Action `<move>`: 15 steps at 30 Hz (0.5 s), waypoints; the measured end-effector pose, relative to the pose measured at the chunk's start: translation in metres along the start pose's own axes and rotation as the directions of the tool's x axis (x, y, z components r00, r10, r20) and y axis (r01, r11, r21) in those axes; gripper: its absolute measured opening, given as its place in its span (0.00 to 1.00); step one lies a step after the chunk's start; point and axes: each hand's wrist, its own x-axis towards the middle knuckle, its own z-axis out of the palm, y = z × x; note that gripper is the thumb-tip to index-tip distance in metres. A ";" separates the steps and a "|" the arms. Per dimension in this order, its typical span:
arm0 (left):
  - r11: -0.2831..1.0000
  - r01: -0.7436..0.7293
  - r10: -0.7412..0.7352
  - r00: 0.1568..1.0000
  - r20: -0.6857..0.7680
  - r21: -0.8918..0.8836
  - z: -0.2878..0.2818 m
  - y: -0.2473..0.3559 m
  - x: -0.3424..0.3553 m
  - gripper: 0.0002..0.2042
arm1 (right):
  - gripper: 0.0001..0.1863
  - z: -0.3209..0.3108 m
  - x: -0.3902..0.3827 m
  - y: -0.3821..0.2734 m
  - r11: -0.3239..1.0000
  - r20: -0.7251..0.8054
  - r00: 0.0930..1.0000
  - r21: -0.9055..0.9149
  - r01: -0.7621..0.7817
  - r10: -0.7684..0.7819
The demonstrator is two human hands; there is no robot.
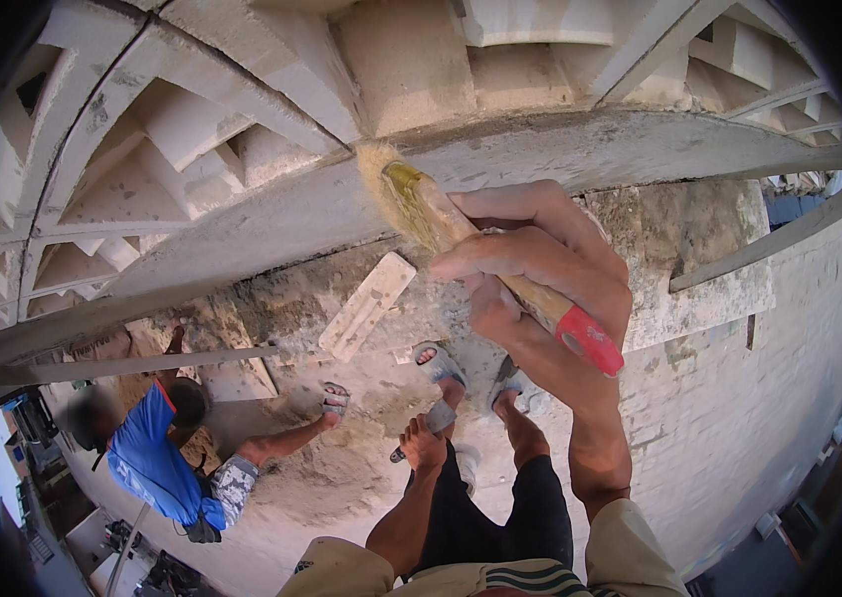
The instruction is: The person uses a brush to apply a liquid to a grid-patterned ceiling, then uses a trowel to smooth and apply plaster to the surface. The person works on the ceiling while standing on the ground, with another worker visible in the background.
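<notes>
A brush point(461, 239) is clenched in the right hand point(530, 289) against the ledge point(640, 149); a trowel point(436, 423) is gripped by the left hand point(423, 445).

The person's forearms were bare, with beige sleeves point(630, 542) rolled or ending just below the elbows. The shirt hem carried dark stripes across its pale cloth point(530, 577). Dark trousers point(500, 517) covered the legs down to the calves, leaving the ankles bare. Grey open sandals point(438, 363) with broad straps were on both feet. Both hands point(540, 289) were ungloved, without rings or a watch.
</notes>
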 end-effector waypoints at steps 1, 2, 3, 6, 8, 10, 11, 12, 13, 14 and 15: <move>1.000 -0.009 0.009 1.000 -0.011 -0.001 0.002 0.001 -0.002 0.23 | 0.19 0.000 0.005 0.000 1.000 -0.022 1.000 -0.007 0.019 -0.019; 0.999 -0.037 0.037 0.999 -0.016 0.007 0.003 0.002 0.001 0.23 | 0.19 -0.003 0.010 0.002 0.999 -0.057 0.998 -0.030 0.034 -0.035; 0.998 -0.065 0.065 0.998 -0.020 0.015 0.003 0.002 0.004 0.23 | 0.19 -0.005 0.021 0.004 0.998 -0.058 0.998 -0.050 0.038 -0.040; 1.000 0.005 -0.006 1.000 0.031 0.008 -0.006 0.007 -0.001 0.23 | 0.19 0.004 0.013 -0.002 1.000 -0.003 1.000 0.003 -0.007 0.007; 1.000 0.014 -0.013 1.000 0.028 -0.010 -0.004 0.004 -0.002 0.24 | 0.18 -0.002 0.011 0.002 0.998 0.070 0.997 0.046 -0.046 0.043; 1.000 0.012 -0.012 0.999 0.030 -0.019 -0.001 0.003 -0.002 0.24 | 0.18 -0.003 0.022 0.000 0.996 -0.052 0.995 -0.030 0.084 -0.085; 1.000 0.008 -0.007 0.999 0.033 -0.018 0.000 0.003 -0.002 0.24 | 0.18 -0.003 0.026 -0.004 0.995 -0.056 0.995 -0.053 0.082 -0.085; 1.000 0.003 -0.002 0.999 0.037 -0.018 0.000 0.003 -0.003 0.24 | 0.18 -0.002 0.031 -0.009 0.994 -0.057 0.995 -0.074 0.080 -0.084; 1.000 0.010 -0.009 0.999 0.042 -0.020 0.000 0.003 -0.004 0.24 | 0.17 0.000 0.033 -0.015 0.997 -0.004 1.000 -0.077 0.018 -0.019; 1.000 0.017 -0.016 0.999 0.047 -0.022 -0.001 0.004 -0.005 0.24 | 0.16 -0.001 0.032 -0.017 0.997 0.032 0.999 -0.075 -0.030 0.032; 0.999 0.024 -0.023 0.998 0.051 -0.025 -0.002 0.004 -0.007 0.24 | 0.16 -0.002 0.030 -0.018 0.994 0.067 0.994 -0.076 -0.079 0.084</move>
